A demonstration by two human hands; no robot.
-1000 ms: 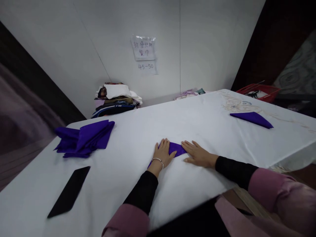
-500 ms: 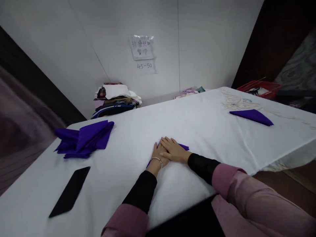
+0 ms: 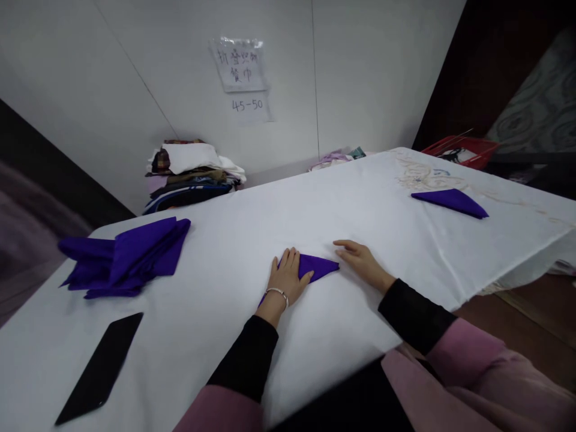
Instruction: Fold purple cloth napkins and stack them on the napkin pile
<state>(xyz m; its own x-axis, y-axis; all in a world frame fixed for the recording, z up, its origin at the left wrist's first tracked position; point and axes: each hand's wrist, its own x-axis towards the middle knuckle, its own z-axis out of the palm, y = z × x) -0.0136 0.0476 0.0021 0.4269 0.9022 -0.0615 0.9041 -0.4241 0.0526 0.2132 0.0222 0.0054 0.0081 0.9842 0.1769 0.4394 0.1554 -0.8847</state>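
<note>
A purple cloth [image 3: 317, 266], folded into a narrow pointed shape, lies on the white-covered table [image 3: 216, 336]. My left hand [image 3: 288, 279] rests flat on it with its fingers spread, hiding its middle; a bracelet circles the wrist. Just right of the cloth's pointed end, my right hand [image 3: 360, 261] hovers with its fingers apart, holding nothing and not touching the cloth. Another folded purple cloth [image 3: 452, 201] lies at the right of the table. Several loose purple cloths [image 3: 139, 249] are heaped at the left.
A flat black object [image 3: 101, 369] lies at the front left. Beyond the table's back edge are a pile of clothes [image 3: 193, 174], some pinkish fabric [image 3: 333, 159] and a red basket [image 3: 483, 153]. A paper sign [image 3: 243, 69] hangs on the wall.
My right hand has lifted off my left hand and moved right, uncovering the cloth's right end. My left hand stays on the cloth. The view has shifted slightly.
</note>
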